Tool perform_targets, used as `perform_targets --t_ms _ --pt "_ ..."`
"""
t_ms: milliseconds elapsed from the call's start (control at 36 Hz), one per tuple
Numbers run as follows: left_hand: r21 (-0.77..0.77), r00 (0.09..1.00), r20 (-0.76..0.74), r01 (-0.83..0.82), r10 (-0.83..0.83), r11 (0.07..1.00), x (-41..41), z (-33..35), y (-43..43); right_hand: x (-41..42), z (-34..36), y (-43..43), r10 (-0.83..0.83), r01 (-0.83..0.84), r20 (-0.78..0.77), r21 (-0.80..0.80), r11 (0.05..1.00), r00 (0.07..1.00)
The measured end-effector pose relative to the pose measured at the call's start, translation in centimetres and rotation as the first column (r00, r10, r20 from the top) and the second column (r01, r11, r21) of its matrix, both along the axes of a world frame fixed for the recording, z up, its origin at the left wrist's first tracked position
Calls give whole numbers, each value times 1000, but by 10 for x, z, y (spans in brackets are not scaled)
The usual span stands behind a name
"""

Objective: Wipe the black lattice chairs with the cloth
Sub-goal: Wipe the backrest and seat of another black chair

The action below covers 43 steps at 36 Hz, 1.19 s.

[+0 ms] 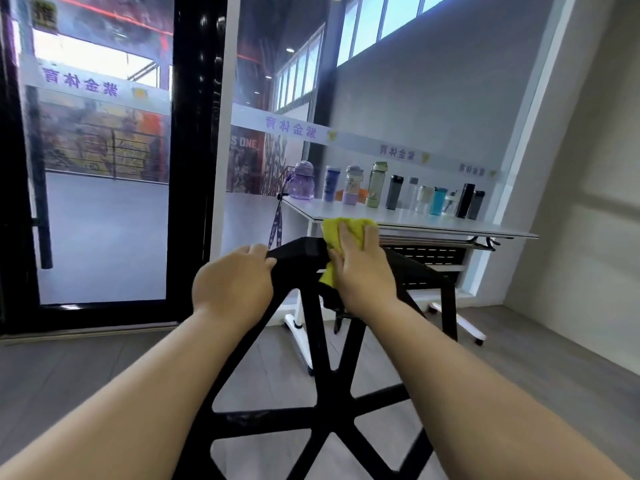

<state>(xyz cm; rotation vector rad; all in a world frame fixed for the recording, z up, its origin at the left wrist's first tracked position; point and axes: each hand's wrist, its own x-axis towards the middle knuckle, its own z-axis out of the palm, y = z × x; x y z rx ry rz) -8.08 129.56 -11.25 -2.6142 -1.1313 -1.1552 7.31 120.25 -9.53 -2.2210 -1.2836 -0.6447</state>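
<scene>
While the left hand [235,285] steadies the black lattice chair [332,403] at the left corner of its top rail [298,252], with the fingers curled over the far edge and the thumb on the near side, the right hand [360,271] holds the yellow cloth [343,230] on the same rail, a little to the right. Its fingers lie close together on the cloth and seem to bend with it over the rail, the thumb closing from the near side; one end of the cloth hangs below the palm. The rail runs from left to right, so its long axis joins the two hands, and the bare black part lies between them, just left of the right fingers. I judge that the coming stroke should slide along this axis, and the right hand is the one already upon it. Farther away stands a white table [450,226] with a row of bottles [375,185].
</scene>
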Motion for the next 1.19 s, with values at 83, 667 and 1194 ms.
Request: perform_targets --t_ms 83,667,1194 --pt "86 1000 16 -12 11 996 0 -3 -1 15 -9 -11 -83 84 40 -27 996 996" --pt "286 996 72 -78 59 955 10 -14 4 43 -22 -30 -190 186 47 73 980 981" --pt "363 994 70 -101 81 926 11 -22 3 82 -112 -118 -288 288 22 -151 946 957"
